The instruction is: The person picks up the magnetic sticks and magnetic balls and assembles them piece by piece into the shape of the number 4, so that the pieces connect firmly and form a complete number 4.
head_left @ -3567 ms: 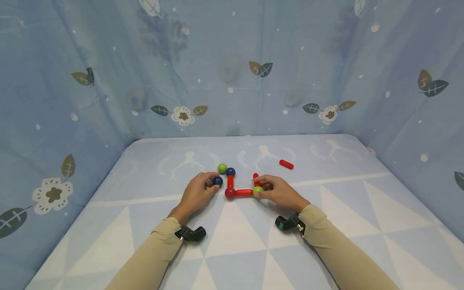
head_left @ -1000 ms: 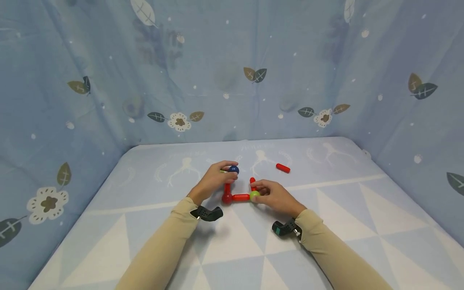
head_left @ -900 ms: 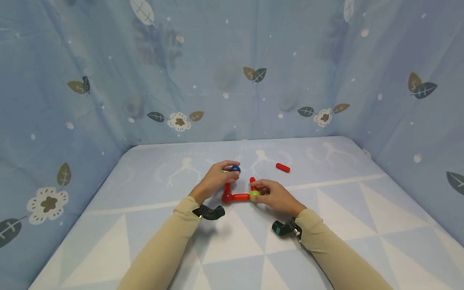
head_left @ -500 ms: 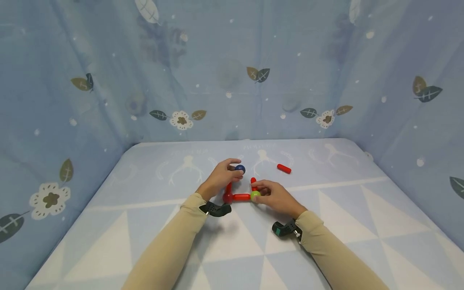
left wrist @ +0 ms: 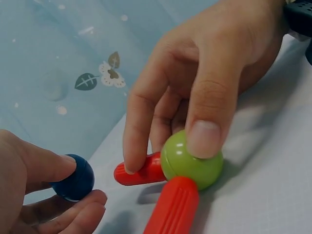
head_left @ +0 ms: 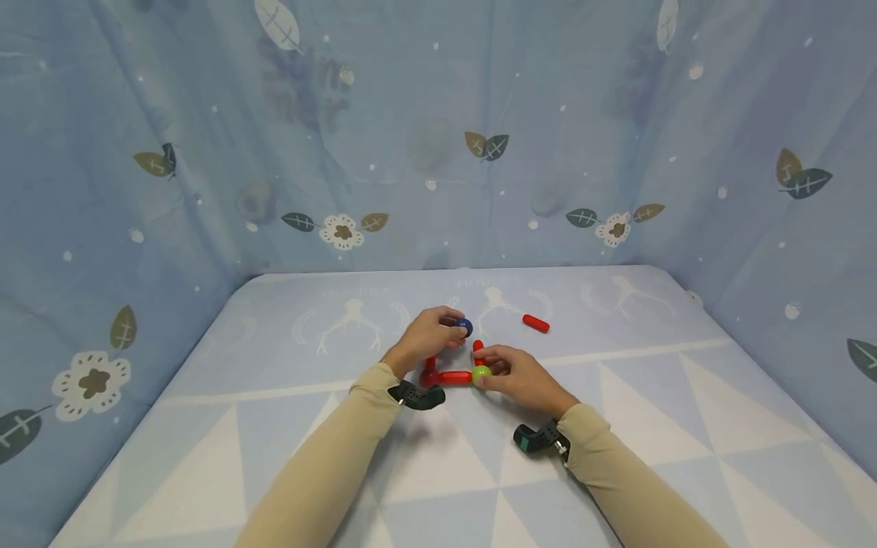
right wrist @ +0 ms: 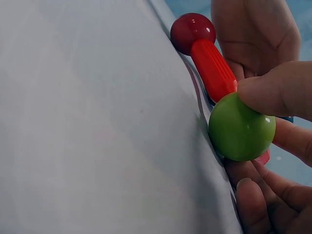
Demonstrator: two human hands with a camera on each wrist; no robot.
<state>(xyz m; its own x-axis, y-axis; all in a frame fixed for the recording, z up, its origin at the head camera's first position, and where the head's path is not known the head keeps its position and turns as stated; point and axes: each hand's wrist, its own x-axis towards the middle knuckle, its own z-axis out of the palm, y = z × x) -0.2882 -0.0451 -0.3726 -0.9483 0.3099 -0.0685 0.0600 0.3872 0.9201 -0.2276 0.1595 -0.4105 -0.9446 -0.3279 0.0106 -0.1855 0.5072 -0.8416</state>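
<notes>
Nearest you, your right hand [head_left: 522, 378] stays put, thumb and fingers pinching the green ball [left wrist: 187, 165], one fingertip against the outward red rod [left wrist: 139, 171]. The connecting rod [right wrist: 213, 72] runs from that green ball to the red ball [right wrist: 191, 34], close by your left wrist. A little farther off, your left hand [head_left: 428, 335] has come across from the left, the blue ball [left wrist: 74, 179] clamped between thumb and fingers. It is now near the outward red rod's free end, though apart; that seems to put the two nearly in line, with no join made yet. Farthest out, the loose rod [head_left: 536, 323] lies untouched on the table [head_left: 617, 426].
</notes>
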